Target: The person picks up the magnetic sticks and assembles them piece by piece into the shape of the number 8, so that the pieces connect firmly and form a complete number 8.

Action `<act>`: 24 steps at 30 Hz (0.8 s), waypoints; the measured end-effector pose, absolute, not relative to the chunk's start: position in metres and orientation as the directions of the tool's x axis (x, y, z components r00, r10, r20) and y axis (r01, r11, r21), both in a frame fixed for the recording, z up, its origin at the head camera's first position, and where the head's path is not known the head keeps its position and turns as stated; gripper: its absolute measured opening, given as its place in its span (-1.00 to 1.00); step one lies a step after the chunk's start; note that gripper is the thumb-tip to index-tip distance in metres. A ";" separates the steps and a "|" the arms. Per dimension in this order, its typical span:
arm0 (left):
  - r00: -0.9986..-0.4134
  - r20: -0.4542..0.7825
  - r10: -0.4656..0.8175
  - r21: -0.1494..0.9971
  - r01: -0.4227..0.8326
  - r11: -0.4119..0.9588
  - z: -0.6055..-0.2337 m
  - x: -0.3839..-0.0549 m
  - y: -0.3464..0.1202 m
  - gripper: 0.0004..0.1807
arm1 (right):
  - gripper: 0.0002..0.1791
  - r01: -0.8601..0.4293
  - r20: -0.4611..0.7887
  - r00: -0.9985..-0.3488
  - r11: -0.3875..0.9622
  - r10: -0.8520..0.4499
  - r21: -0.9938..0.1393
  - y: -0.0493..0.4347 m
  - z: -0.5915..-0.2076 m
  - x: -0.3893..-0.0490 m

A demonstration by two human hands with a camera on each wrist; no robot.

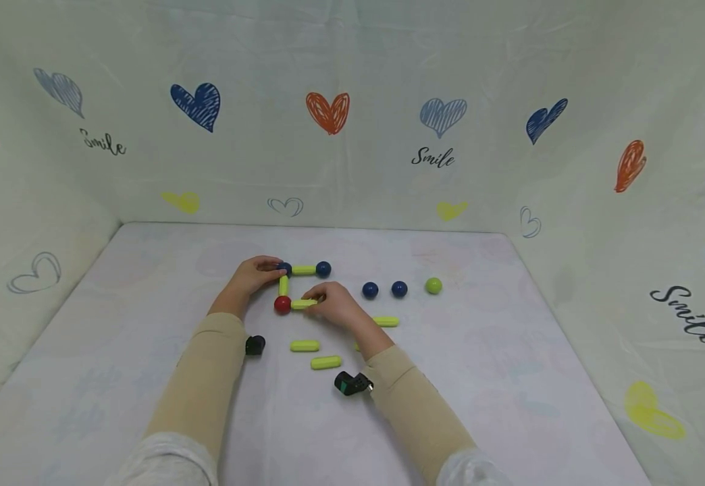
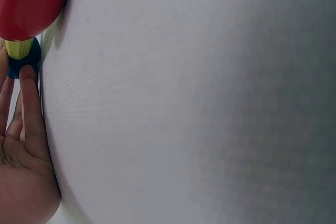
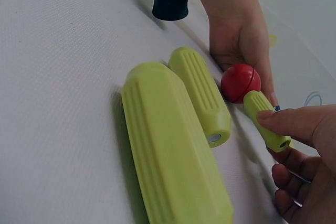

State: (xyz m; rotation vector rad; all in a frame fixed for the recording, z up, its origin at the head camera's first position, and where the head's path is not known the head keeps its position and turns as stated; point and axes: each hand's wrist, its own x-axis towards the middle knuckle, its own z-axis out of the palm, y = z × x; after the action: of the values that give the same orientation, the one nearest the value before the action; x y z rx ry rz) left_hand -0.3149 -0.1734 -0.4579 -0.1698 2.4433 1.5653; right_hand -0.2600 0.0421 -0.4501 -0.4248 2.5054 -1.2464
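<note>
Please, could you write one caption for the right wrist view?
Right hand pinching a grooved yellow-green rod against a red ball.

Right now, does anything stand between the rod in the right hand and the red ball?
Nothing visible does: the green rod in the right hand already meets the red ball. The closest loose rod lies nearer the person, off that line.

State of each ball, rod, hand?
Left hand: pinching corner blue ball
Right hand: pinching held rod
Held rod: touching red ball, other end free
Red ball: touching held rod, side rod
Side rod: touching red ball, corner blue ball
Corner blue ball: touching side rod, top rod
Top rod: touching corner blue ball, end blue ball
Two right blue balls: loose
Green ball: loose
Two front rods: loose
Right rods: partly hidden by arm
</note>
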 end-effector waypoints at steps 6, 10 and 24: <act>-0.964 -0.267 0.020 0.877 -0.234 0.420 -0.458 -0.315 -0.173 -0.46 | -0.77 -0.123 -0.145 -0.910 0.588 -0.388 -0.799 0.041 -0.451 -0.260; -0.962 -0.272 0.010 0.873 -0.243 0.422 -0.458 -0.316 -0.172 -0.45 | -0.76 -0.122 -0.148 -0.910 0.590 -0.388 -0.798 0.041 -0.450 -0.260; -0.961 -0.278 -0.008 0.871 -0.256 0.419 -0.456 -0.314 -0.170 -0.45 | -0.76 -0.123 -0.148 -0.909 0.591 -0.389 -0.797 0.039 -0.450 -0.260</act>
State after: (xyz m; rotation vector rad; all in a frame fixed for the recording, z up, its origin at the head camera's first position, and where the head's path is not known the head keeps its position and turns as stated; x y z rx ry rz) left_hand -0.3140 -0.1696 -0.4563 -0.2315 2.4436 1.5611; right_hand -0.2599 0.0388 -0.4502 -0.4169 2.5160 -1.2258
